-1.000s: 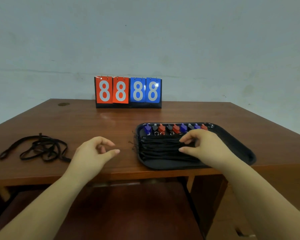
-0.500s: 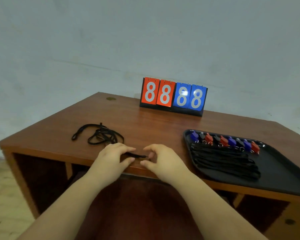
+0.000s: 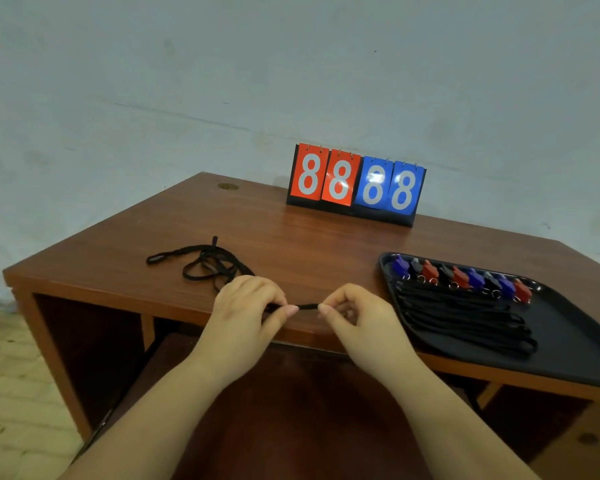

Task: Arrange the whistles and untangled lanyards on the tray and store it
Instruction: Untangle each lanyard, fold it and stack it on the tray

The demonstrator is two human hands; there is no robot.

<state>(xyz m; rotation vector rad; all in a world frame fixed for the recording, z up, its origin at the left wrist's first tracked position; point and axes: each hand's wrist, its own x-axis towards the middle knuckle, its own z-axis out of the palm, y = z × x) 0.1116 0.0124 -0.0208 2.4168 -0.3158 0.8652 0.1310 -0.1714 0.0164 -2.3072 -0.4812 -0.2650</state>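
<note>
A tangle of black lanyards (image 3: pixel 205 263) lies on the left part of the wooden table (image 3: pixel 309 244). One strand runs from it to the table's front edge, where my left hand (image 3: pixel 246 310) and my right hand (image 3: pixel 357 317) each pinch an end of a short stretch of it. On the right, a black tray (image 3: pixel 568 344) holds a row of blue, red and black whistles (image 3: pixel 461 277) along its far side. Straightened black lanyards (image 3: pixel 465 320) lie side by side in front of them.
A flip scoreboard (image 3: pixel 355 185) showing 8888 in red and blue stands at the back of the table against the wall. Open compartments show under the tabletop. The tray's near right corner overhangs the table's front edge.
My right hand left the lanyards on the tray and came left. Both hands took hold of a strand of the tangled lanyard at the front edge. The view turned left.
</note>
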